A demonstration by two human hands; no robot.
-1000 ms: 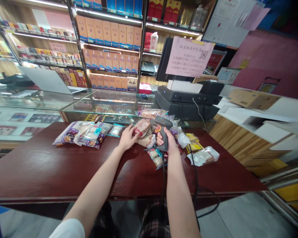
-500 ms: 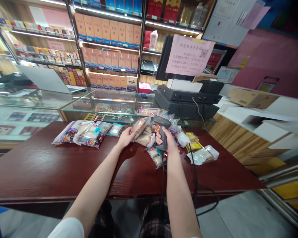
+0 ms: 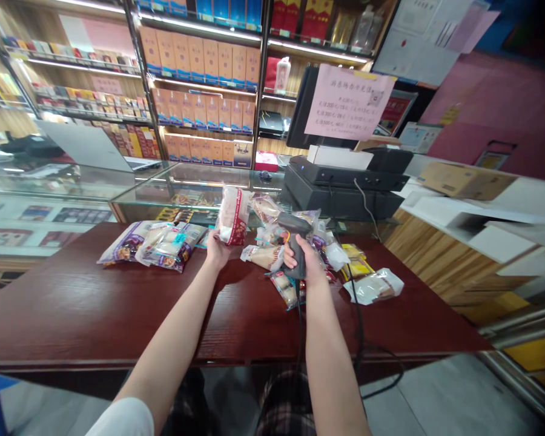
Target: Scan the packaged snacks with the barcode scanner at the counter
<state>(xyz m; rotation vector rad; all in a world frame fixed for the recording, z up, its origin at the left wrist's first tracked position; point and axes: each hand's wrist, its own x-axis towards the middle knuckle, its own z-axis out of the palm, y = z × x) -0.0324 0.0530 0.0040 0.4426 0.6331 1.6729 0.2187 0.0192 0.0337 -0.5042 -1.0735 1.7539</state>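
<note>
My left hand (image 3: 218, 249) is closed on the lower edge of a packaged bread (image 3: 233, 215), a clear and red bag raised upright above the table. In my right hand (image 3: 303, 257) is a dark barcode scanner (image 3: 294, 233), held by its handle with its head tilted to the left; its cable runs down over the table edge. Around the scanner lies a loose pile of food packets, among them a cone-shaped packet (image 3: 263, 257) and a small blue-edged packet (image 3: 285, 287). To the left, purple and clear bread bags (image 3: 166, 242) lie together.
The dark red table (image 3: 95, 315) carries a white packet (image 3: 376, 287) and a yellow packet (image 3: 356, 260) at right. Behind it stand a glass counter (image 3: 200, 181), a black cash register (image 3: 340, 188) and a laptop (image 3: 84, 145). A black cable (image 3: 393, 383) loops off the front edge.
My left hand has lifted the packaged bread from the pile, moved it left and turned it upright. The right hand with the scanner has stayed nearly in place.
</note>
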